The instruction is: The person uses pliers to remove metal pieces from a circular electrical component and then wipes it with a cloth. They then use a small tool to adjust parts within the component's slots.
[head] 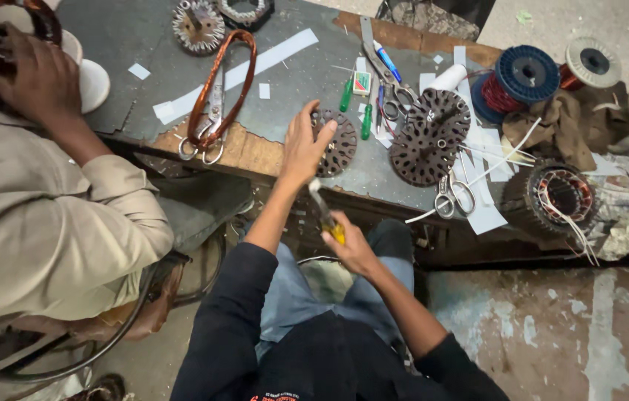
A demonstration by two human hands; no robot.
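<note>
the person sits at the near edge of the desk [143, 44], knees under it. the left hand [301, 148] reaches up over that edge, fingers spread and resting on a dark round slotted disc [338, 145] that lies flat just inside the near edge; it touches the disc's left side rather than pinching it. the right hand [353, 249] hangs below the desk edge, over the lap, its grip pressed together around the yellow handle of a screwdriver [327, 217], whose shaft slants up towards the left wrist.

right of the disc lies a bigger slotted disc [429, 137], touching a pair of scissors [454, 197] at its lower side. between the two discs, a little farther back, lie green-handled drivers [366, 119] and a blue pen [387, 63], with another pair of scissors [392, 85] just beside them. at the desk's right end sits a wound stator [555, 197] with white leads trailing off it, and behind it a blue spool [526, 74] of red wire. strips of white paper [284, 48] are scattered across the top.

towards the left, a loop of copper coil [221, 89] lies near the front edge with scissors under it. at the far left another person in a beige shirt [40, 230] sits beside the desk, one hand [36, 74] on a copper winding [2, 22] at the far left corner.
</note>
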